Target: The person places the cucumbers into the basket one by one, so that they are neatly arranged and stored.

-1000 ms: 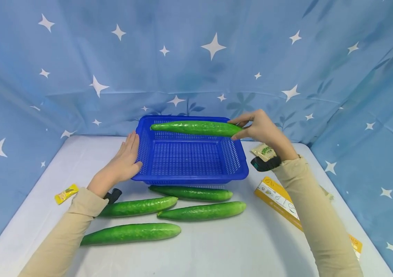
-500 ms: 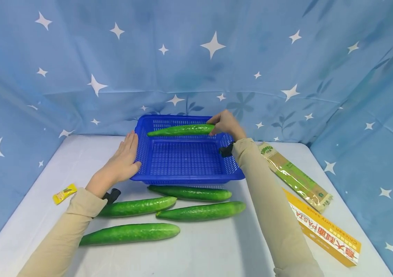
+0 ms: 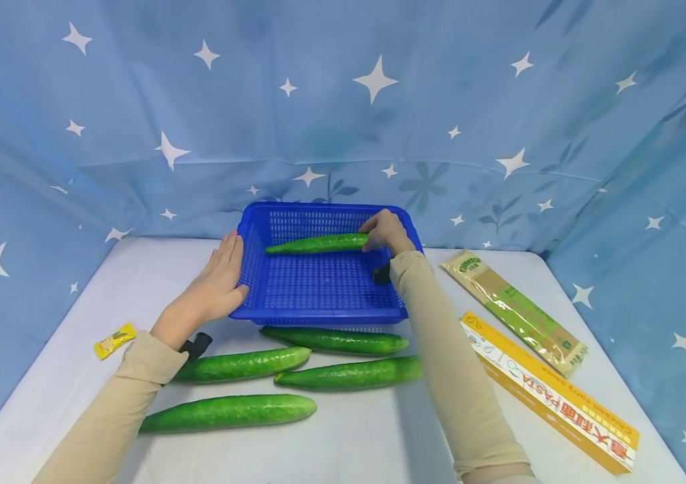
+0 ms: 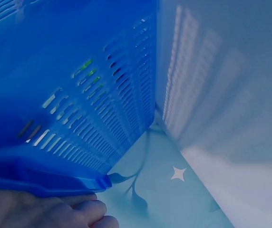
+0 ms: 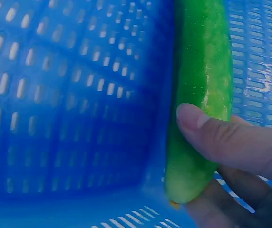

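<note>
Fingers of the right hand (image 3: pixel 386 232) grip a cucumber's (image 3: pixel 317 243) end, holding it lengthwise low inside the blue basket (image 3: pixel 318 312) so it fits. Flat and spread, the left hand (image 3: pixel 214 288) braces the basket's side, steadying it.

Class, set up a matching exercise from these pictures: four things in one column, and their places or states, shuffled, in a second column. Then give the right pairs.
Things:
1. right hand
2. left hand
3. yellow pasta box
4. small yellow packet

Places or states:
A. lies on the table at the left, apart from everything else
B. rests flat against the left rim of the blue basket
C. grips the end of a cucumber inside the basket
D. lies on the table at the right, beside a long clear noodle pack

Pairs: 1-C, 2-B, 3-D, 4-A
</note>
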Demonstrator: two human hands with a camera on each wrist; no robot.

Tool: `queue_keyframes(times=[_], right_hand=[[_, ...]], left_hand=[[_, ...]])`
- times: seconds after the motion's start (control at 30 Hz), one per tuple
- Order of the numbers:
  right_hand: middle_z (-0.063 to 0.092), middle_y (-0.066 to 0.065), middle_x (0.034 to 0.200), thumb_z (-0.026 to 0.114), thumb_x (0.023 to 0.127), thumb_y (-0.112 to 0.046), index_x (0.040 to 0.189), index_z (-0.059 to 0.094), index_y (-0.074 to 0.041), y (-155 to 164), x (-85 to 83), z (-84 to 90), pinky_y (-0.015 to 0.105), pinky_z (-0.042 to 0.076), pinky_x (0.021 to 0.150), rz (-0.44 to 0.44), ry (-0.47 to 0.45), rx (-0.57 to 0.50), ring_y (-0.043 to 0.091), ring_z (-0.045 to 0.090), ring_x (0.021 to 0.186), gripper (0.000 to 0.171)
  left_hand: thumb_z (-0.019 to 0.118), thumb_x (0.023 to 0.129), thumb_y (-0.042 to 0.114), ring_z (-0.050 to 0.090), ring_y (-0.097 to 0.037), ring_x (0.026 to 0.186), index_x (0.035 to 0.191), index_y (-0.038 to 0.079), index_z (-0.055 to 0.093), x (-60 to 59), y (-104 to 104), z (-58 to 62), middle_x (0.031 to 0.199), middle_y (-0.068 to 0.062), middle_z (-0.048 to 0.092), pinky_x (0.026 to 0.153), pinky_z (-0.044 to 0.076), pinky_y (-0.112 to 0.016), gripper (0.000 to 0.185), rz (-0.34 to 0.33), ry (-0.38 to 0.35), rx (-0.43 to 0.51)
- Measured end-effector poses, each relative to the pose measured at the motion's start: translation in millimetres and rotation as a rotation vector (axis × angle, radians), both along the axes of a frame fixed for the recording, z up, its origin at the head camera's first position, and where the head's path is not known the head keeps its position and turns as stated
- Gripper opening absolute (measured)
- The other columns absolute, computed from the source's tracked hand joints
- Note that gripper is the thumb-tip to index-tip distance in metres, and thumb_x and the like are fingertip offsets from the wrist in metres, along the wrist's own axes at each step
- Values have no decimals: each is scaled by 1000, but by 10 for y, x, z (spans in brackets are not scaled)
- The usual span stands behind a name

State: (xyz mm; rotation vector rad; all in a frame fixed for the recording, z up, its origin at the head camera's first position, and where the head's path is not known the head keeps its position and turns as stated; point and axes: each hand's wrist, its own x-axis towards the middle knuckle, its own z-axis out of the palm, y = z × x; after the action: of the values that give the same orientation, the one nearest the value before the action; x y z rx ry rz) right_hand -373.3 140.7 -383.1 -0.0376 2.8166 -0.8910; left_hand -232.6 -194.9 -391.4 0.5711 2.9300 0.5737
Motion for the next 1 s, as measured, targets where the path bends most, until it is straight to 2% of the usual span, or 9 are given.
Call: queue_keyframes(times=[0.17, 0.33, 0.43, 0.53, 0.73, 0.87, 1.0], right_hand=[[59, 16, 137, 83, 73, 4, 119, 73, -4, -31, 33, -93, 43, 44, 107, -2, -43, -11, 34, 47, 133, 49], [49, 20, 146, 86, 72, -2, 120, 73, -6, -60, 58, -133, 44, 37, 112, -4, -27, 65, 36, 40, 138, 49], [48, 21, 146, 87, 73, -3, 120, 73, -7, -86, 60, -117, 46, 36, 112, 11, -15, 109, 37, 38, 139, 50], [51, 21, 143, 87, 73, -3, 123, 71, -5, -103, 67, -53, 47, 41, 109, 64, -2, 143, 38, 42, 136, 52], [62, 21, 128, 84, 77, -8, 127, 67, -1, -30, 203, 295, 46, 51, 95, 221, 87, 162, 36, 57, 117, 53], [66, 22, 122, 78, 83, -7, 125, 67, 2, 33, 424, 637, 45, 50, 97, 322, 213, 125, 36, 61, 115, 44], [68, 19, 121, 75, 86, -7, 123, 69, 1, 97, 728, 952, 46, 50, 98, 382, 354, 79, 36, 63, 114, 38]], left_hand=[[44, 98, 13, -21, -33, 147, 153, -6, -13, 15, 0, -4, 160, -19, -26, 120, -3, -53, 82, -1, -2, 13], [43, 98, 13, -23, -32, 147, 153, -5, -14, 12, -4, -11, 159, -18, -27, 120, -3, -53, 82, 2, -7, 17], [43, 98, 12, -23, -31, 147, 153, -5, -15, 11, -7, -16, 159, -18, -27, 120, -4, -53, 81, 3, -10, 23], [43, 99, 12, -23, -31, 147, 153, -5, -15, 8, -6, -17, 159, -18, -27, 120, -4, -53, 81, 5, -15, 25], [41, 99, 13, -24, -32, 147, 153, -5, -16, -21, 19, -1, 159, -18, -28, 120, -5, -53, 80, -4, -14, 13], [40, 100, 13, -25, -32, 146, 152, -6, -16, -28, 22, 9, 158, -19, -29, 119, -6, -53, 80, -15, -17, 1], [41, 99, 13, -24, -34, 146, 152, -8, -15, -13, 14, 12, 158, -21, -28, 119, -5, -55, 80, -16, -16, -3]])
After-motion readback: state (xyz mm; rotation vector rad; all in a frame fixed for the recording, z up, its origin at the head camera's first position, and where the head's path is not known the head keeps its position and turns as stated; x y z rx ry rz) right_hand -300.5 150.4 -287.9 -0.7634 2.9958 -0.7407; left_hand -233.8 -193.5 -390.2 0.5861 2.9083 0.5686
